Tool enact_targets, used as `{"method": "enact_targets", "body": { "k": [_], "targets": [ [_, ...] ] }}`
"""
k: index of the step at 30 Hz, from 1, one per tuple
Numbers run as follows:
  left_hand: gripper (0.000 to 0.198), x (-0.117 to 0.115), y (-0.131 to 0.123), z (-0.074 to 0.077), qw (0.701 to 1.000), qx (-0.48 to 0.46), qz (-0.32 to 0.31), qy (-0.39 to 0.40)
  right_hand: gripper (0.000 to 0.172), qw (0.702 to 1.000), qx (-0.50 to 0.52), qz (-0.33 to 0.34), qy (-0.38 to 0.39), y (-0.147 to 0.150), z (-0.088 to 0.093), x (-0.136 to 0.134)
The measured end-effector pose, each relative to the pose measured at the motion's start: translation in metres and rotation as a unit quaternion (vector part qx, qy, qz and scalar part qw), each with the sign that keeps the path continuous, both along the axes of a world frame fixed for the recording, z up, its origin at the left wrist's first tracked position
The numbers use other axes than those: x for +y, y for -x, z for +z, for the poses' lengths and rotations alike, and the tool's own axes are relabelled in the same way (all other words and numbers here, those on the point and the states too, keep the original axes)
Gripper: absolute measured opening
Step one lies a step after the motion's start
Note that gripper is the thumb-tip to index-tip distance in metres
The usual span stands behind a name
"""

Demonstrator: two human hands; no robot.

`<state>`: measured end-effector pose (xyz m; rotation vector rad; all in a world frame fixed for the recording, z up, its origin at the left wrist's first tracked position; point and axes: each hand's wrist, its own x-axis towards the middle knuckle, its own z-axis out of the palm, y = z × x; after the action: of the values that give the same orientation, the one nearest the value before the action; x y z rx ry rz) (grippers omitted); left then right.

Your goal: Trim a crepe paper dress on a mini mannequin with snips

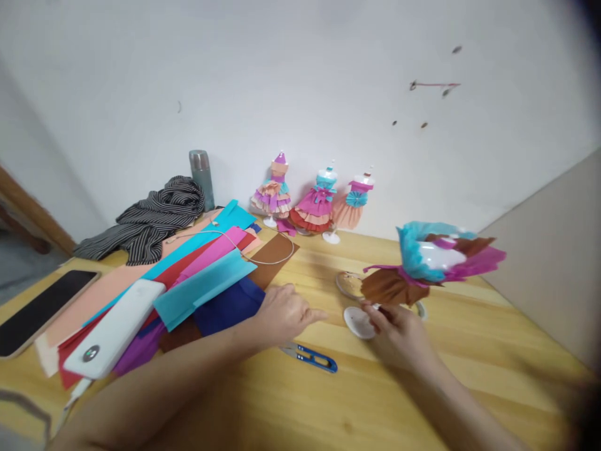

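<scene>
My right hand [404, 332] is closed on the thin stand of a small dress-form mannequin [441, 255], just above its round white base [359, 322]. The mannequin tilts to the right and wears a brown paper skirt [392, 285], with turquoise and magenta crepe paper around its white top. My left hand [286, 315] hovers over the table beside the paper sheets, one finger stretched toward the base and the others partly curled. Nothing shows in it. Blue-handled thread snips [312, 357] lie just below my left hand.
Three dressed mannequins [320, 200] stand by the wall. Coloured crepe paper sheets [206, 285], a white power bank [115, 329] with a cable, and a phone [44, 310] cover the left. Striped cloth [154, 216] and a flask [201, 178] sit behind. A tape roll [350, 285] lies near the mannequin.
</scene>
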<state>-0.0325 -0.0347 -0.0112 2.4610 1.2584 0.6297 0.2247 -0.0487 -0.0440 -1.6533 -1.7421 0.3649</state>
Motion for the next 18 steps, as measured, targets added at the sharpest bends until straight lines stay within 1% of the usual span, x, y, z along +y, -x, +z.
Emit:
{"method": "enact_targets", "body": {
  "k": [2,3,4,6,9,11,13,15,18],
  "targets": [
    [0.053,-0.004,0.005,-0.004,0.999,0.025,-0.029,0.003,0.047,1.000,-0.019,-0.018,-0.002,-0.018,0.005,-0.009],
    [0.052,-0.006,0.008,-0.005,0.999,0.032,-0.043,0.000,0.045,0.999,-0.031,-0.015,0.002,-0.027,0.009,-0.015],
    [0.051,-0.007,0.012,-0.006,0.998,0.038,-0.056,-0.008,0.041,0.999,-0.050,-0.001,0.012,-0.034,0.015,-0.021],
    [0.047,-0.010,0.017,-0.008,0.995,0.041,-0.061,-0.067,0.033,0.991,-0.114,0.048,0.043,-0.045,0.028,-0.034],
    [0.046,-0.016,0.022,-0.012,0.988,0.031,-0.084,-0.124,0.025,0.961,-0.226,0.122,0.100,-0.051,0.047,-0.051],
    [0.046,-0.020,0.022,-0.014,0.985,0.030,-0.092,-0.144,0.022,0.946,-0.261,0.146,0.126,-0.051,0.055,-0.057],
    [0.047,-0.025,0.022,-0.015,0.982,0.030,-0.096,-0.160,0.022,0.938,-0.275,0.165,0.135,-0.048,0.058,-0.059],
    [0.047,-0.029,0.023,-0.018,0.980,0.033,-0.099,-0.169,0.024,0.935,-0.274,0.184,0.129,-0.045,0.057,-0.060],
    [0.048,-0.032,0.026,-0.022,0.982,0.040,-0.089,-0.160,0.027,0.935,-0.260,0.210,0.118,-0.043,0.053,-0.060]
  ]
}}
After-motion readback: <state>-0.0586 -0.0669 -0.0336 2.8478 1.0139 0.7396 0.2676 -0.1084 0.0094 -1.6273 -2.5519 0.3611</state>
